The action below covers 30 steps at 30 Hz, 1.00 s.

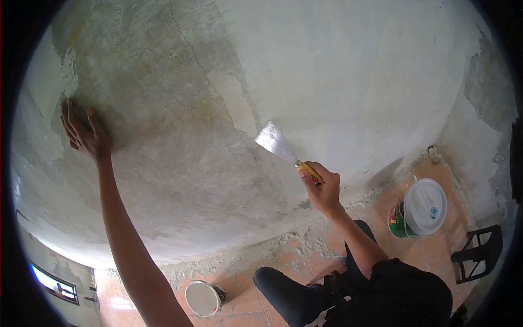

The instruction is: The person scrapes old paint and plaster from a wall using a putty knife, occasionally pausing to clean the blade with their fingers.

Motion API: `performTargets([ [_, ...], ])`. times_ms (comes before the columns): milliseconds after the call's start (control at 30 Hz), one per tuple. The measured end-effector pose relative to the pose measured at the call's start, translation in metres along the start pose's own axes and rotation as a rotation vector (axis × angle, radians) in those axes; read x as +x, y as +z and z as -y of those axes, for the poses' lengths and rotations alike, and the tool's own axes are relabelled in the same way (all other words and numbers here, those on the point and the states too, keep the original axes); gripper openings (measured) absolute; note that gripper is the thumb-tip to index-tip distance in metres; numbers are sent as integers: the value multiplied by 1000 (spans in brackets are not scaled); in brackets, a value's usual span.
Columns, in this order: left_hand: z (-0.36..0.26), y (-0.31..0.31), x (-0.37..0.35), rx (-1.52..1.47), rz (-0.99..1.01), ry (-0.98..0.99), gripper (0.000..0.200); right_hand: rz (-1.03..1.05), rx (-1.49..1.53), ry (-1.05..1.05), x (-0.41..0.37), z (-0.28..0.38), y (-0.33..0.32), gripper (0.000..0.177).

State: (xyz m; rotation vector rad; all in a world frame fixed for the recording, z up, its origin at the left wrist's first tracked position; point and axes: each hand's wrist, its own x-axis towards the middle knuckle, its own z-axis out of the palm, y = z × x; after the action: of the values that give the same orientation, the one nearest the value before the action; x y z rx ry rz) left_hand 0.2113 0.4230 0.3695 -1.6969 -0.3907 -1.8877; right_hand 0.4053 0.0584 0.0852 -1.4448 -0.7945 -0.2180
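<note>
Here the left hand [84, 133] lies open and flat on the wall [180, 163], seemingly as a brace, while the right hand [322, 188] is closed round the handle of a scraper [275, 143] whose blade meets the wall at a slant, edge pressed to its surface.

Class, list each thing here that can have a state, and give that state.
wall, cracked, patchy
putty knife, blade against wall
right hand, shut on putty knife handle
left hand, open, flat on wall
bucket, lid on
small tin, lidded or open unclear
</note>
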Motion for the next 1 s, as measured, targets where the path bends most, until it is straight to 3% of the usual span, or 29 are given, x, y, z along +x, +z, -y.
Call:
performTargets([
  [467, 3, 2, 1, -4, -3, 2, 65, -75, 117, 68, -8, -17, 18, 30],
  [1000, 2, 0, 1, -2, 4, -4, 65, -85, 129, 75, -8, -20, 22, 23],
])
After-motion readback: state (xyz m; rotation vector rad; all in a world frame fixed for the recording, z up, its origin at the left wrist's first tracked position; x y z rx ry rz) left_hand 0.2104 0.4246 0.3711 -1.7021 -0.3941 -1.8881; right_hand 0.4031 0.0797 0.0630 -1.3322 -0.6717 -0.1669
